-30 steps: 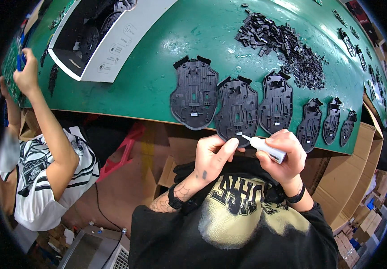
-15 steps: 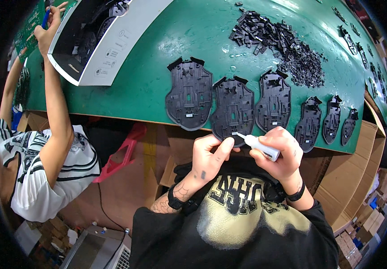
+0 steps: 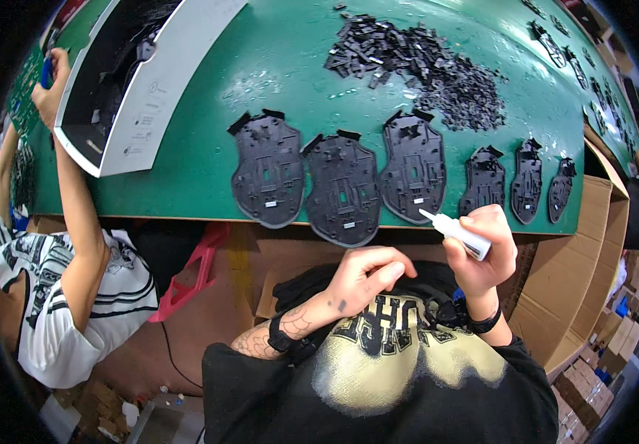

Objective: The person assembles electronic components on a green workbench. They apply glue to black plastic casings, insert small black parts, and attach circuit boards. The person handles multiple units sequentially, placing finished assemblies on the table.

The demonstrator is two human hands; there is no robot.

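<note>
My right hand [image 3: 486,251] is closed around a small white squeeze bottle [image 3: 461,234] with a thin nozzle. The nozzle tip points up and left, close to the lower edge of a black mouse-shaped plastic shell [image 3: 413,166]. My left hand [image 3: 367,277] hovers off the table's front edge with loosely curled fingers, thumb and index apart, and nothing visible in it. Just beyond it lies another such shell [image 3: 343,185], overhanging the edge, with a small white strip at its near end. A third shell [image 3: 268,170] rests to its left.
Further right lie more black shells [image 3: 528,181] on the green table [image 3: 201,148]. Small black parts are heaped [image 3: 423,66] at the back. A white open box [image 3: 131,118] holds dark parts. At left, a co-worker's hand [image 3: 52,89] grips a blue tool. Cardboard [image 3: 593,259] stands at right.
My left hand has let go of the middle shell and drawn back toward me. The bottle has moved from that shell to the one on its right. The view has shifted.
</note>
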